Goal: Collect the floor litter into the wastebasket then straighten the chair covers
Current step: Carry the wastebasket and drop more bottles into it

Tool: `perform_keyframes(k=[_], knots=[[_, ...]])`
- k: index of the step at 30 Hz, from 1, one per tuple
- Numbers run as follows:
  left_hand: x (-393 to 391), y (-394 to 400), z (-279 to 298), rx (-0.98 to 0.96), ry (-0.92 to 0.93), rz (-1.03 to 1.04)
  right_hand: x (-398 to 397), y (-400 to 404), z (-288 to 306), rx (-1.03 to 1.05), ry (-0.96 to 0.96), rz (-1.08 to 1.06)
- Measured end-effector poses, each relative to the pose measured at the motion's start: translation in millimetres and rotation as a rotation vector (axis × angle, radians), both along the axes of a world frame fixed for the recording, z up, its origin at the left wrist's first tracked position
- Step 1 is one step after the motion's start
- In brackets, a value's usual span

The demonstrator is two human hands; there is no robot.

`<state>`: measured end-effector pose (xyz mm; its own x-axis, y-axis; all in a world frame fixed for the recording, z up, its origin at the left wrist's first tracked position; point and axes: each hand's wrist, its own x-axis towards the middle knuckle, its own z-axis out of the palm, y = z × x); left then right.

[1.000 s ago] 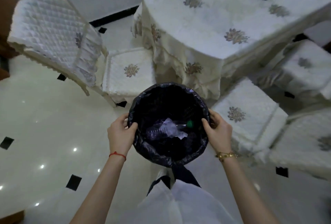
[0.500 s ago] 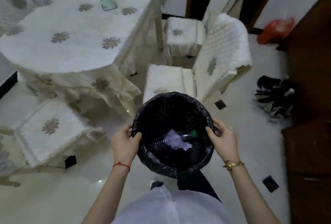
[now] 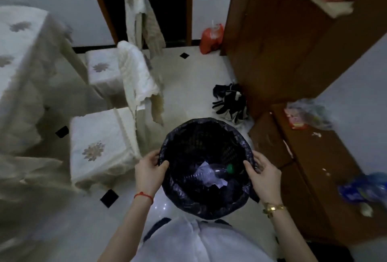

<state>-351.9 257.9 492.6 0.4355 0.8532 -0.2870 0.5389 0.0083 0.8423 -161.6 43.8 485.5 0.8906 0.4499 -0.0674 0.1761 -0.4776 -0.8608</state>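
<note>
Head view, steeply down, close

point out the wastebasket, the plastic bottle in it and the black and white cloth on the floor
wastebasket (image 3: 236, 134), head view, far rim of the black liner
plastic bottle (image 3: 211, 172), head view, clear body beside the green cap
black and white cloth (image 3: 229, 102), head view, middle of the crumpled heap

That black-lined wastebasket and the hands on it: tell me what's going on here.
A person holds a round wastebasket lined with a black plastic bag by its rim, left hand on one side, right hand on the other. Inside lie a clear plastic bottle with a green cap and some crumpled white paper. A black-and-white cloth bundle lies on the pale tiled floor beyond, and the near chair's white quilted cover hangs rumpled.
</note>
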Motion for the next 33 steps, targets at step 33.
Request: perform_keyframes(k=[33], knots=[[550.4, 388.2, 15.8, 0.187, 0.069, -0.035, 546.7, 392.4, -8.7, 0.031, -0.004, 0.001]])
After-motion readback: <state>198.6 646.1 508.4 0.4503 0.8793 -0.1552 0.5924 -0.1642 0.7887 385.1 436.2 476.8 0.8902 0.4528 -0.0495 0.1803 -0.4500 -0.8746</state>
